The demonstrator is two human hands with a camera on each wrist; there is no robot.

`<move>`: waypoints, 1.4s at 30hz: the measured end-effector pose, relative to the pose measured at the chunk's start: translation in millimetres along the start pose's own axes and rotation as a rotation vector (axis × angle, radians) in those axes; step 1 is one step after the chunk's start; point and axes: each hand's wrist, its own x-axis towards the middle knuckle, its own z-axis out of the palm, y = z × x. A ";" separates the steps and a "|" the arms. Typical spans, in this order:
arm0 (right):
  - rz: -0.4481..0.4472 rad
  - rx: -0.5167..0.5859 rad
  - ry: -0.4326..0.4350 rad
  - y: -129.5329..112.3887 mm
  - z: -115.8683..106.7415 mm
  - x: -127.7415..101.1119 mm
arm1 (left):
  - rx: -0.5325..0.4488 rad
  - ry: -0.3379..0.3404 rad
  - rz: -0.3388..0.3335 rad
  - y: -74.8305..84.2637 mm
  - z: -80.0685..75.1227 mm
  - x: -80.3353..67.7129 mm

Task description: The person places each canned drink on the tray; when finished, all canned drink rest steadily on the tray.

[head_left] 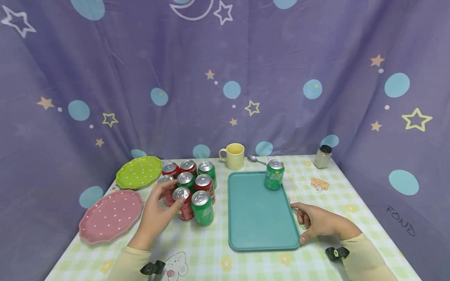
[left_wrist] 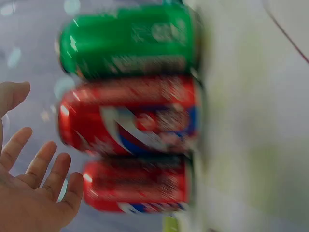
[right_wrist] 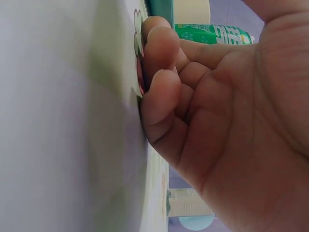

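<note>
My left hand [head_left: 156, 212] reaches over the group of soda cans, fingers and thumb spread around the top of the front red can [head_left: 185, 210]. In the left wrist view the fingers [left_wrist: 38, 169] are apart beside the upright cans. A green can [head_left: 202, 212] stands just right of that red one; more red and green cans are packed behind. My right hand [head_left: 316, 222] rests on the cloth at the right edge of the teal tray [head_left: 261, 218], index fingertip and thumb tip against the rim, other fingers loosely bent. One green can [head_left: 274, 177] stands on the tray's far right corner.
A green dotted plate [head_left: 138, 172] and a pink dotted plate [head_left: 110, 216] lie at the left. Behind the tray are a yellow mug [head_left: 234, 157] and a spoon [head_left: 256, 160]. A jar with a black lid [head_left: 322, 157] stands far right. A purple curtain [head_left: 190, 117] closes off the back.
</note>
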 end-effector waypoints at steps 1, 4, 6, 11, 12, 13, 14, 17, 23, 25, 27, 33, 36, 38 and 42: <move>-0.003 0.002 0.000 0.1 0.1 -0.3 | -0.005 0.004 -0.025 -5.7 -1.8 -1.5; -0.007 0.009 0.003 0.4 0.3 -0.9 | -0.075 -0.020 -0.071 -20.0 -3.4 -3.3; -0.008 0.008 0.005 0.7 0.6 -1.2 | -0.144 -0.065 -0.089 -28.0 -3.1 -4.6; 0.000 0.002 0.009 0.1 1.3 -2.5 | -0.232 -0.156 -0.118 -45.6 -0.3 -9.0; 0.002 0.002 0.010 -0.2 1.2 -2.7 | -0.231 -0.165 -0.123 -48.0 0.6 -9.7; 0.002 0.003 0.011 -0.6 1.2 -2.9 | -0.231 -0.174 -0.129 -49.8 1.5 -10.2; 0.002 0.004 0.011 -0.7 0.9 -3.0 | -0.229 -0.181 -0.134 -50.9 2.5 -10.6; 0.000 0.008 0.011 -1.3 0.4 -2.7 | -0.219 -0.190 -0.148 -52.7 5.7 -11.5; 0.000 0.008 0.006 -2.7 -0.3 -1.6 | -0.109 -0.179 -0.139 -53.4 12.1 -12.6; 0.003 0.005 0.005 -2.8 -0.4 -1.3 | -0.066 -0.174 -0.141 -52.6 13.7 -13.2; 0.006 0.003 0.005 -3.1 -0.4 -1.0 | -0.041 -0.166 -0.152 -52.0 14.6 -14.0; 0.008 0.007 0.006 -3.5 0.0 0.4 | -0.005 -0.115 -0.166 -51.0 17.0 -15.7; 0.008 0.018 0.005 -4.4 -0.1 -0.3 | -0.006 -0.080 -0.156 -50.3 18.4 -16.2; 0.008 0.018 0.004 -5.2 -0.4 -0.3 | -0.018 -0.055 -0.154 -49.0 17.9 -16.6; -0.001 0.022 0.003 -5.2 -0.2 -0.2 | -0.023 0.003 -0.147 -43.0 12.3 -16.0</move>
